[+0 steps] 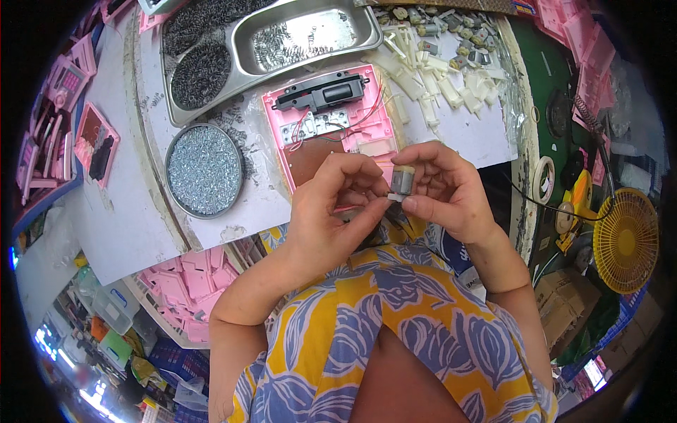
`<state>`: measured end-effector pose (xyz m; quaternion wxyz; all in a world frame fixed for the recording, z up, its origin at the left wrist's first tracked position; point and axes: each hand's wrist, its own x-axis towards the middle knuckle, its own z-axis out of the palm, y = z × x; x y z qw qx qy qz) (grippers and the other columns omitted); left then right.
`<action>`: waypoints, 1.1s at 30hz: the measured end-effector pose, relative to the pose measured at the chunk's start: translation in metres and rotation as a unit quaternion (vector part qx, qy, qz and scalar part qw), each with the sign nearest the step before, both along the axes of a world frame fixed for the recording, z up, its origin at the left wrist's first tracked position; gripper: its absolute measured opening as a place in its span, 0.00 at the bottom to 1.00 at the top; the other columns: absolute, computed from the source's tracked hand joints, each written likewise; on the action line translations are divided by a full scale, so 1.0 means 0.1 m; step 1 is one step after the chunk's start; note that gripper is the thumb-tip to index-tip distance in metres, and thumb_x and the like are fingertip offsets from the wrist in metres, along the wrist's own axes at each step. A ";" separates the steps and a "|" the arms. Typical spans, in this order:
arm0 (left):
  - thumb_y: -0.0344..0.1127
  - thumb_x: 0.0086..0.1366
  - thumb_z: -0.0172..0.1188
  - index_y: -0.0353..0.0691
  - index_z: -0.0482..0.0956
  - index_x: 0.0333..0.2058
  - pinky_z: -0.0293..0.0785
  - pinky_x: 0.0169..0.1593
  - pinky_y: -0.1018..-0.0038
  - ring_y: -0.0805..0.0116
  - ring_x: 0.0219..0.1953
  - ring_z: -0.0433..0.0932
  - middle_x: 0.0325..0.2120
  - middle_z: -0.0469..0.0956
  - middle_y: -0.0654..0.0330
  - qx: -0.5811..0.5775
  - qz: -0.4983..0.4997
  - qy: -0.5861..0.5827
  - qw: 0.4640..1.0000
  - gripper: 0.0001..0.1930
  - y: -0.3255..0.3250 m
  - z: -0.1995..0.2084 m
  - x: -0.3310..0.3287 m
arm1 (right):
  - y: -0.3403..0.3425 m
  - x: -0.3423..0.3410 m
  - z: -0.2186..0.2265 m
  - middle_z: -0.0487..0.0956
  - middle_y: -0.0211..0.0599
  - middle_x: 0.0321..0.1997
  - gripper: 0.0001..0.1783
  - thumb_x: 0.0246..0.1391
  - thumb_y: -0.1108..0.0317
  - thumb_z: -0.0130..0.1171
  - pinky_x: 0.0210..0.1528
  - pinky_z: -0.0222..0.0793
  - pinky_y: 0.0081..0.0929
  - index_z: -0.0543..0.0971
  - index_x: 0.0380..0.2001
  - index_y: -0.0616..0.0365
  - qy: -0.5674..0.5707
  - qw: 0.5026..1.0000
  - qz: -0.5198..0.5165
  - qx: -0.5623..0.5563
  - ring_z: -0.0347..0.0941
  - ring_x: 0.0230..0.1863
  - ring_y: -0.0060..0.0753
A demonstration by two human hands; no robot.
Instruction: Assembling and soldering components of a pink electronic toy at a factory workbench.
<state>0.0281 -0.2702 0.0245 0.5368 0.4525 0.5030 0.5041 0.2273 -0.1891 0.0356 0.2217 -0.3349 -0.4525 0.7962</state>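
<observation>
In front of my chest, my right hand (455, 197) pinches a small electric motor (403, 180), a silver can with a cream-coloured end. At the motor's lower end is a tiny white piece (395, 197). The thumb and fingertips of my left hand (328, 208) close on this piece; its exact kind is too small to tell. Just beyond my hands lies a pink plastic housing (381, 113). It carries a black plastic mechanism (321, 94), a metal plate (319, 127), thin wires and a brown panel (310, 159). My hands cover its near end.
A metal tray (243, 70) with dark springs stands at the back left, near a round dish (204, 170) of small silver screws or pins. White plastic parts (451, 92) and loose motors (469, 35) lie at the back right. A crate (187, 289) holds pink parts; a yellow fan (626, 240) stands right.
</observation>
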 end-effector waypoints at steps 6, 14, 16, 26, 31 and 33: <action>0.19 0.60 0.67 0.33 0.72 0.48 0.82 0.41 0.73 0.65 0.39 0.84 0.36 0.80 0.55 0.077 0.022 0.072 0.994 0.19 -0.03 -0.03 0.02 | -0.05 -0.03 -0.03 0.80 0.29 0.38 0.31 0.51 0.77 0.71 0.38 0.70 0.17 0.73 0.59 0.61 -0.106 0.898 0.003 0.428 0.74 0.37 0.16; 0.18 0.54 0.69 0.36 0.79 0.40 0.81 0.36 0.68 0.55 0.36 0.84 0.35 0.83 0.51 0.263 0.066 0.199 0.942 0.15 0.00 -0.09 -0.03 | 0.05 -0.05 0.10 0.82 0.31 0.32 0.19 0.51 0.73 0.72 0.27 0.69 0.17 0.82 0.47 0.60 -0.117 0.948 0.048 0.293 0.75 0.25 0.16; 0.18 0.53 0.70 0.36 0.79 0.39 0.81 0.36 0.68 0.57 0.36 0.84 0.36 0.84 0.52 0.221 0.049 0.167 0.960 0.15 0.01 -0.06 -0.08 | 0.05 -0.07 0.08 0.82 0.34 0.33 0.17 0.49 0.75 0.72 0.27 0.71 0.20 0.83 0.44 0.60 -0.102 0.919 0.032 0.379 0.76 0.25 0.21; 0.19 0.53 0.69 0.36 0.80 0.38 0.80 0.39 0.68 0.58 0.37 0.83 0.35 0.83 0.53 0.176 0.007 0.154 0.972 0.13 -0.02 0.02 -0.09 | 0.10 -0.06 0.06 0.81 0.36 0.31 0.19 0.43 0.75 0.74 0.28 0.72 0.31 0.82 0.41 0.57 -0.040 0.839 0.054 0.540 0.77 0.26 0.39; 0.20 0.52 0.69 0.36 0.80 0.37 0.78 0.39 0.67 0.56 0.37 0.81 0.39 0.81 0.53 0.242 0.013 0.239 0.940 0.13 0.02 0.02 -0.06 | 0.09 -0.05 0.08 0.81 0.37 0.32 0.20 0.41 0.76 0.74 0.31 0.74 0.32 0.81 0.42 0.58 -0.066 0.837 0.029 0.542 0.78 0.29 0.41; 0.21 0.52 0.70 0.36 0.80 0.37 0.77 0.39 0.67 0.55 0.37 0.80 0.42 0.80 0.53 0.264 0.020 0.268 0.926 0.13 0.04 0.00 -0.06 | 0.13 -0.01 0.09 0.82 0.39 0.34 0.21 0.41 0.76 0.73 0.32 0.75 0.32 0.81 0.41 0.59 -0.071 0.832 0.046 0.548 0.79 0.30 0.42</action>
